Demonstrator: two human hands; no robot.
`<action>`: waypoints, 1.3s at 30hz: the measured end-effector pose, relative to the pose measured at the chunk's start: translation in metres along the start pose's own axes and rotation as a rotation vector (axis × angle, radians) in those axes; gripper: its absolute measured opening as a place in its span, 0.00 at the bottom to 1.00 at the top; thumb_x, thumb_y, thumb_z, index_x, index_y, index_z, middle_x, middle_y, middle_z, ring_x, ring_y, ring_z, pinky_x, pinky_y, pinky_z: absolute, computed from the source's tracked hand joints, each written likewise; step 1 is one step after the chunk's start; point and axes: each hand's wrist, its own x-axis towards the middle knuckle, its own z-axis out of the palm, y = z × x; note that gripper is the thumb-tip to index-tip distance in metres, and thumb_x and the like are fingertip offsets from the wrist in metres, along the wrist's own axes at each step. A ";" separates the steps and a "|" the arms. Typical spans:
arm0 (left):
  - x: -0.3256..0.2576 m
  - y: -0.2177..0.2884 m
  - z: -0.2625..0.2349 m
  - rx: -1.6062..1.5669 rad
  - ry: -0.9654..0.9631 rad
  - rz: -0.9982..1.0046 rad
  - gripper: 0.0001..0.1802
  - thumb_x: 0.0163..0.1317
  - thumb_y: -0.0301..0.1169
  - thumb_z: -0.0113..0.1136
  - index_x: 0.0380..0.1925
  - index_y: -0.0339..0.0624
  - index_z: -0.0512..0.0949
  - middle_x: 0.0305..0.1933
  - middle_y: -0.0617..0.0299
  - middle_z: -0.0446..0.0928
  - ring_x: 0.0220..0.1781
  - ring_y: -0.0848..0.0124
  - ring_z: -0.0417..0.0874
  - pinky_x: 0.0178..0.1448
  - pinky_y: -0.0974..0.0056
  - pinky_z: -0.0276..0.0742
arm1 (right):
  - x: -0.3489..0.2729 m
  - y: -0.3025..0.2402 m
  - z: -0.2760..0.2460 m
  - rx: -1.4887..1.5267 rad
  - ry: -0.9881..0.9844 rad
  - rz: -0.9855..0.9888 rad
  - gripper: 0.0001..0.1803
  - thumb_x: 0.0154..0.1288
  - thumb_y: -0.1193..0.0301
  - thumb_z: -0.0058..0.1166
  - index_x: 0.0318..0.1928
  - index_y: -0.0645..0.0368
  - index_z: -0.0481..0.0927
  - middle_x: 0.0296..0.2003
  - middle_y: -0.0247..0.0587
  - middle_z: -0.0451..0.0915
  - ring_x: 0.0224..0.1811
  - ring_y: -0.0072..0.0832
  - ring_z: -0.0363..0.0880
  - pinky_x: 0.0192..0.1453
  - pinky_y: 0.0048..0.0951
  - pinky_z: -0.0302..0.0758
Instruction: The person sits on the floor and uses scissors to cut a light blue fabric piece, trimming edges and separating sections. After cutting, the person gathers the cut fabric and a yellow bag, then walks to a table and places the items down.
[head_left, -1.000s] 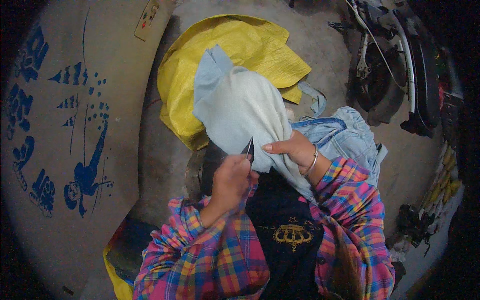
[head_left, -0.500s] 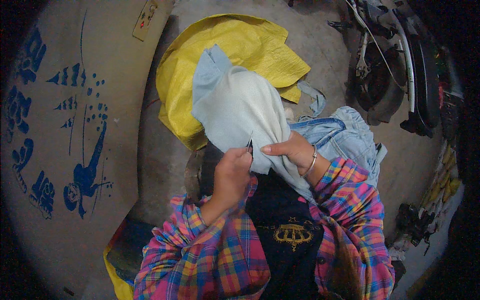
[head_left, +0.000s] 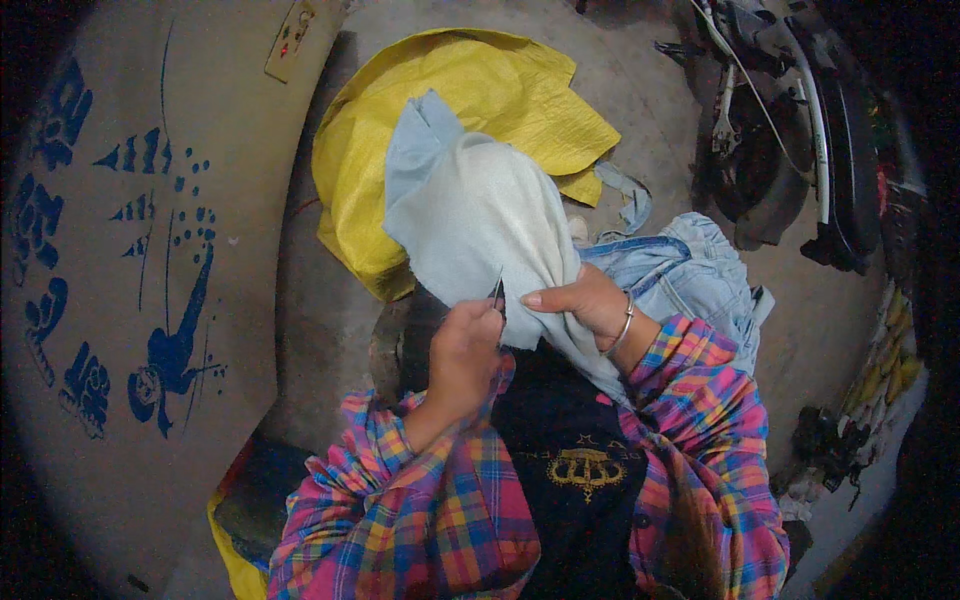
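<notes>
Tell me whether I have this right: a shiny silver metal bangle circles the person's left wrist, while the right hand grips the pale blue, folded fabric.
One part is wrong: in the head view, the shiny silver metal bangle circles the wrist of the right hand, not the left. The rest stands: the right hand grips the pale blue, folded fabric.

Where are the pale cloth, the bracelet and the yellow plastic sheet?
Pale cloth (head_left: 482, 215), head view: middle of its bulging upper surface.
Bracelet (head_left: 630, 311), head view: outer side of the band.
Yellow plastic sheet (head_left: 485, 85), head view: upper part, beyond the cloth.
</notes>
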 end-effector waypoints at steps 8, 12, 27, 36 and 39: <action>-0.002 0.002 -0.001 -0.026 0.005 -0.022 0.11 0.58 0.32 0.46 0.36 0.36 0.70 0.19 0.71 0.65 0.16 0.85 0.60 0.19 0.77 0.57 | -0.002 0.000 0.002 0.004 -0.006 -0.025 0.25 0.41 0.76 0.60 0.44 0.63 0.70 0.38 0.37 0.75 0.38 0.25 0.73 0.45 0.26 0.68; -0.004 0.003 -0.006 -0.015 -0.027 -0.051 0.11 0.59 0.32 0.46 0.37 0.36 0.70 0.19 0.71 0.65 0.16 0.85 0.61 0.19 0.77 0.58 | -0.002 -0.002 0.002 -0.005 -0.003 -0.005 0.28 0.40 0.77 0.60 0.47 0.63 0.68 0.40 0.40 0.74 0.40 0.27 0.72 0.47 0.26 0.67; 0.010 -0.004 -0.001 0.045 -0.034 0.070 0.10 0.59 0.37 0.46 0.34 0.43 0.68 0.24 0.74 0.65 0.22 0.86 0.60 0.20 0.80 0.55 | -0.003 -0.003 0.002 -0.011 -0.011 0.012 0.29 0.40 0.77 0.60 0.48 0.64 0.67 0.40 0.40 0.74 0.40 0.28 0.73 0.48 0.25 0.67; 0.008 -0.002 -0.003 0.040 -0.026 0.079 0.12 0.59 0.34 0.47 0.37 0.37 0.69 0.24 0.69 0.69 0.24 0.84 0.64 0.26 0.77 0.60 | -0.001 -0.001 0.001 -0.025 -0.012 -0.004 0.29 0.40 0.77 0.60 0.48 0.64 0.66 0.39 0.40 0.74 0.40 0.27 0.72 0.47 0.26 0.67; 0.004 0.001 -0.005 0.029 -0.030 0.023 0.13 0.58 0.33 0.47 0.37 0.35 0.70 0.25 0.66 0.71 0.25 0.82 0.66 0.28 0.76 0.63 | -0.001 -0.001 0.000 -0.028 -0.001 0.009 0.30 0.40 0.77 0.60 0.48 0.63 0.66 0.39 0.40 0.74 0.40 0.27 0.72 0.47 0.26 0.67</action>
